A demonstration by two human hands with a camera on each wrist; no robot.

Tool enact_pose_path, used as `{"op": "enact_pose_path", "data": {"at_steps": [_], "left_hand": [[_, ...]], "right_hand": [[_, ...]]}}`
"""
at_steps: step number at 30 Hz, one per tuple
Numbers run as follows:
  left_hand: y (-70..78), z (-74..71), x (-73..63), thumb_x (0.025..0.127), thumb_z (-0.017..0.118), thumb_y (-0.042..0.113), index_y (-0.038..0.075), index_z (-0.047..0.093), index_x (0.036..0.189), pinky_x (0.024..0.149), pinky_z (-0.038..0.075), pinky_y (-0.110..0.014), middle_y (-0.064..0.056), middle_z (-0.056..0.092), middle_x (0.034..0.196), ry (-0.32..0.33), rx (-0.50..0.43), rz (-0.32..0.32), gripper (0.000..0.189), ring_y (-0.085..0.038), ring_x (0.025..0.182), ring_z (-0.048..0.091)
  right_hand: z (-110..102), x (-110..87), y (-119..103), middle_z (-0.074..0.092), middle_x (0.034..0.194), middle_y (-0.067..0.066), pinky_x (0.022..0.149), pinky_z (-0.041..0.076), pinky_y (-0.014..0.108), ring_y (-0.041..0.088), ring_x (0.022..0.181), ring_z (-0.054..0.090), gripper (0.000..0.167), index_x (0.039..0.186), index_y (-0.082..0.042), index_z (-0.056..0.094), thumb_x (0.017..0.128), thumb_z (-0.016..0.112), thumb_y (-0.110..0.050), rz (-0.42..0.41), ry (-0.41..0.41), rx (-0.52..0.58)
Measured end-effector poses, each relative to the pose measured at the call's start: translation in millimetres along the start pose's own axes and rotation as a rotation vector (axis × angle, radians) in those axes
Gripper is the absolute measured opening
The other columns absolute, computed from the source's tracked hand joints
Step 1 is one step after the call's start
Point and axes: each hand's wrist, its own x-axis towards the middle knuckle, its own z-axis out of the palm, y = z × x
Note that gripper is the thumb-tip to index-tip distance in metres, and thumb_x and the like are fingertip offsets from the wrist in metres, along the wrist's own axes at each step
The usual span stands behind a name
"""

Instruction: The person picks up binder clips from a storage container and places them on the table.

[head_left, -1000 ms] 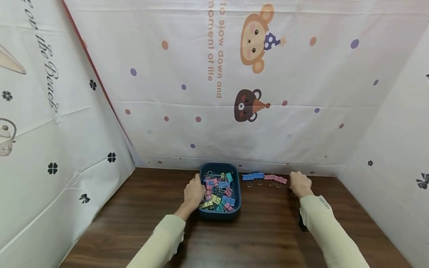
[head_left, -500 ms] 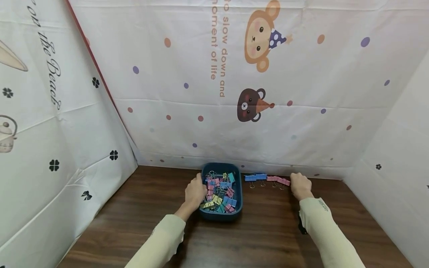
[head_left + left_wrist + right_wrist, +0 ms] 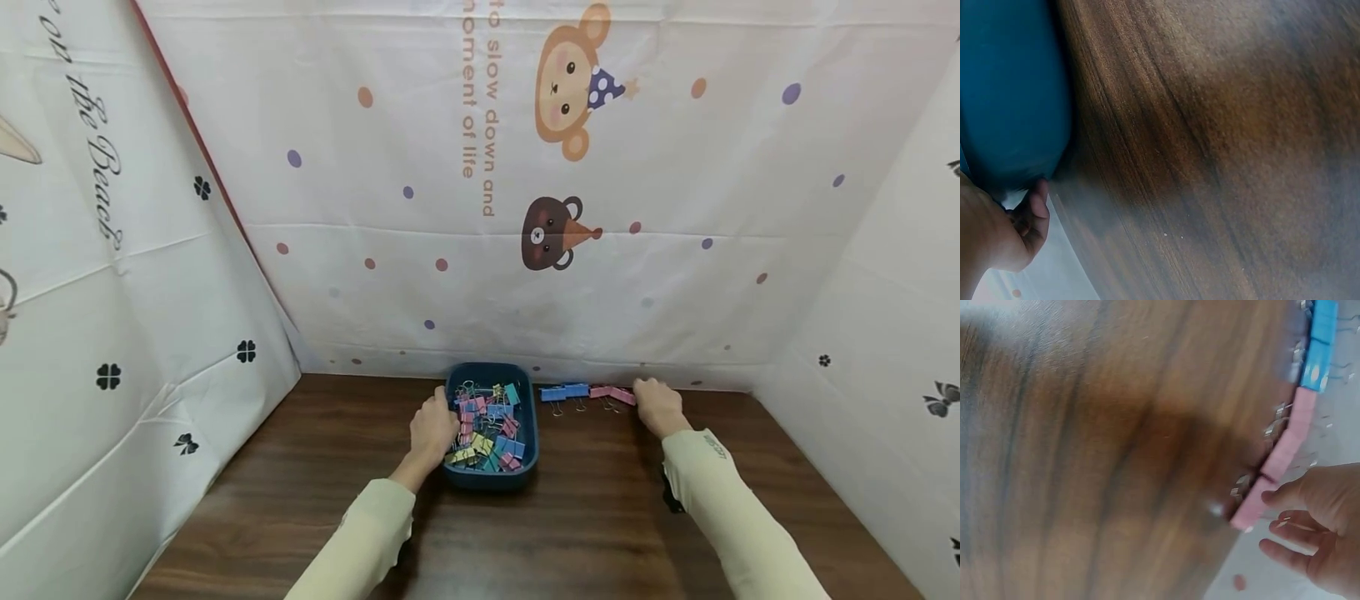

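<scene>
My left hand [image 3: 433,429] holds the left side of a dark blue plastic bin [image 3: 530,467] by its edge. In the left wrist view, curled fingers [image 3: 1038,215] touch the bin's end. Inside the bin lies a jumble of pink, blue, yellow and green binder clips [image 3: 480,443]. To its right, blue binder clips [image 3: 565,392] and pink binder clips [image 3: 611,394] form a row along the wall. My right hand [image 3: 660,407] is at the row's right end. Its thumb and fingers pinch the last pink binder clip [image 3: 1251,509], which adjoins the other pink ones.
The brown wooden table [image 3: 570,533] meets a white printed sheet [image 3: 450,300] hung as a back wall, just behind the row. More white sheeting [image 3: 862,333] closes off the right side and the left. The bin stands close to the back wall.
My right hand has shifted slightly left, closer to the pink binder clips in the row. The left hand keeps its place on the bin. The head view has swayed a little.
</scene>
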Motion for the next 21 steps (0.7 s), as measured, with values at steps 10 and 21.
{"op": "enact_pose_path", "data": {"at_steps": [10,21], "left_hand": [[-3.2,1.0,5.1,0.093,0.062,0.007,-0.004,0.053,0.133,0.058,0.053,-0.042,-0.018,0.068,0.094,-0.016,-0.003,-0.009,0.043,-0.024,0.064,0.061],[0.4,0.5,-0.4,0.093,0.064,0.006,-0.006,0.053,0.133,0.059,0.054,-0.044,-0.02,0.068,0.093,-0.004,-0.012,-0.001,0.043,-0.026,0.063,0.06]], "right_hand": [[-40,12.5,-54,0.068,0.103,0.025,0.073,0.058,0.056,0.044,0.093,0.069,0.013,0.101,0.001,0.07,0.089,0.063,0.004,-0.087,0.057,-0.066],[-37,7.3,-157,0.071,0.091,0.014,0.063,0.058,0.047,0.029,0.077,0.069,0.006,0.087,-0.007,0.071,0.092,0.067,-0.007,-0.262,0.092,-0.021]]}}
